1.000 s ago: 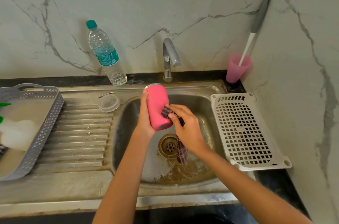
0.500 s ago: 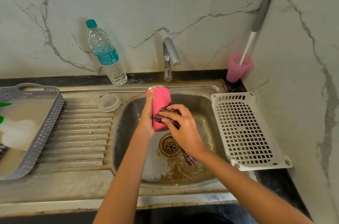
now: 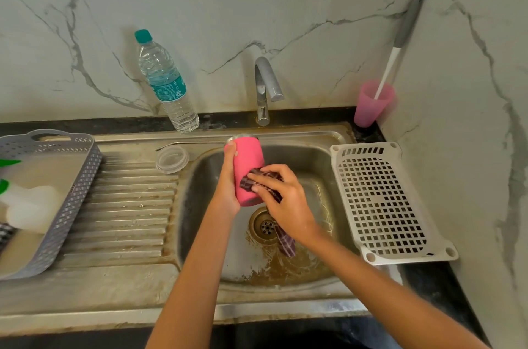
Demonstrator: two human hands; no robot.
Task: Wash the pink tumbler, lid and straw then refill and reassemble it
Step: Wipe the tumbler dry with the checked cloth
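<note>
One tumbler [image 3: 248,161], left hand [image 3: 227,191]; cloth [image 3: 246,181], right hand [image 3: 288,203]

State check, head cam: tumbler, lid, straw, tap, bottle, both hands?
pink tumbler: lid off, tilted over the sink, gripped by left hand
right hand: holds checked cloth against the tumbler's side
lid: off, lying on the drainboard
straw: out, lying behind the lid
tap: no water visible
water bottle: capped, standing

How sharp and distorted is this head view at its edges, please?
Head view: the pink metal tumbler and dark checked cloth are sharp; the white bottle in the grey perforated basket at left is smeared; the steel sink's front rim bows, with mild glare.
</note>
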